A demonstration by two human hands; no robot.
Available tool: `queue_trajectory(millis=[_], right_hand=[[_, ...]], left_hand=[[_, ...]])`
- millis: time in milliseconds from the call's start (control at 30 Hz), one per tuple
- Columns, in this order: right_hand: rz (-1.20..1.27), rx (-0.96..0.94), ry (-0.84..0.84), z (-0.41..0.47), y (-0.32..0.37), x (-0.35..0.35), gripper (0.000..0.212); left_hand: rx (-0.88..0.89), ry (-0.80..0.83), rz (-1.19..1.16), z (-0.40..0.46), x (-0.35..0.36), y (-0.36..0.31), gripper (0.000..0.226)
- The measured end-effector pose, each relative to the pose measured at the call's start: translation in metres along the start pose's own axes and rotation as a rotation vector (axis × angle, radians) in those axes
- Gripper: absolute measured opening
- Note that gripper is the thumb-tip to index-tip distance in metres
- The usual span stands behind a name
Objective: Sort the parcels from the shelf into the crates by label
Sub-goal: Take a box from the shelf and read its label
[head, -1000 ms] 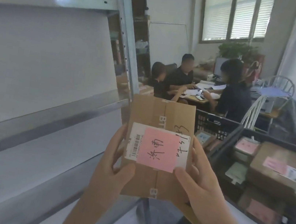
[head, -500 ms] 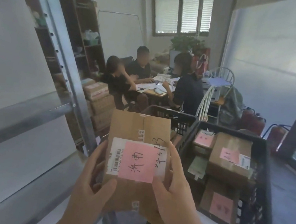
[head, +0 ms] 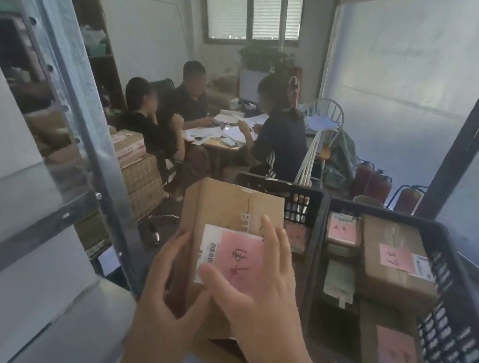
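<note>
A brown cardboard parcel [head: 228,207] with a white barcode sticker and a pink handwritten label [head: 240,253] is held in front of me at centre. My left hand [head: 166,288] grips its left side and lower edge. My right hand [head: 263,284] lies over the label with fingers spread, thumb at the parcel's front. Just behind the parcel stands a black crate [head: 308,191]. To its right a second black crate [head: 461,308] holds several labelled parcels, among them a brown box [head: 390,266] with a pink note.
The grey metal shelf post [head: 68,93] and shelf boards [head: 5,239] fill the left. Three people sit at a table [head: 222,144] further back, beside stacked cartons [head: 140,172]. Red fire extinguishers [head: 381,183] stand by the right wall.
My view has swung right, away from the shelf and toward the crates. The parcel has turned and moved closer to the crates, and my right hand has slid across its label.
</note>
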State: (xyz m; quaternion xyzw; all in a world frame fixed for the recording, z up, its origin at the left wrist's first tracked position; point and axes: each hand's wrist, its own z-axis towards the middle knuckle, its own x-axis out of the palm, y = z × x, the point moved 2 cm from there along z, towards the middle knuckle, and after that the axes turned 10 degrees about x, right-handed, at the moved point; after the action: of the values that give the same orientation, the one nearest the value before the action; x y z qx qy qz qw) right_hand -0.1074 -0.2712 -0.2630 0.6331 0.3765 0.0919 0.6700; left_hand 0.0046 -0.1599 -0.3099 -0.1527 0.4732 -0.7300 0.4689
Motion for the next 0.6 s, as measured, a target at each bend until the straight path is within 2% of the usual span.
queue_trajectory(millis=[133, 200, 300, 467, 600], right_hand=[[-0.129, 0.101, -0.043, 0.035, -0.001, 0.018, 0.128], [-0.152, 0.124, -0.087, 0.055, -0.005, 0.022, 0.126], [-0.153, 0.135, -0.162, 0.083, -0.011, 0.024, 0.123], [-0.144, 0.237, -0.223, 0.143, -0.039, 0.021, 0.120], [-0.240, 0.355, -0.231, 0.205, -0.069, 0.016, 0.121]], left_hand=[[0.117, -0.015, 0.140, 0.014, 0.018, 0.013, 0.088], [0.144, -0.021, 0.187, 0.022, 0.026, 0.021, 0.090], [0.100, 0.012, 0.136, 0.039, 0.036, 0.036, 0.091], [-0.043, 0.195, 0.050, 0.081, 0.044, 0.074, 0.069], [-0.031, 0.219, 0.339, 0.131, 0.033, 0.107, 0.058]])
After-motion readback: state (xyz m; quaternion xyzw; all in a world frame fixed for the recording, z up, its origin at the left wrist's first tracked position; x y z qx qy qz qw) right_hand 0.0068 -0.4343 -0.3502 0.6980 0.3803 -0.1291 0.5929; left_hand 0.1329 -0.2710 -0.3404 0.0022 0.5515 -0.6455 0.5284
